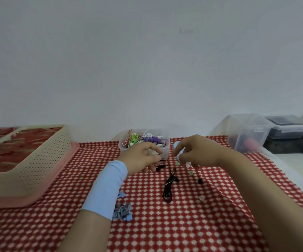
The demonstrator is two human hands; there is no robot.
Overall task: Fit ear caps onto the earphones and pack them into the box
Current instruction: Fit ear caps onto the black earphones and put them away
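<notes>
Seemingly early: black earphones (169,186) lie on the desk (183,224), apparently not yet capped; right hand (196,153) fingers pinch a pale ear cap (188,164), left hand (143,157) fingers curl, grip unclear; packing remains.

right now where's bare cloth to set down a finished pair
Bare cloth between the basket and left sleeve, and between both forearms below the black earphones. Crowded beside those: loose ear caps; blue earphones by the sleeve.
</notes>
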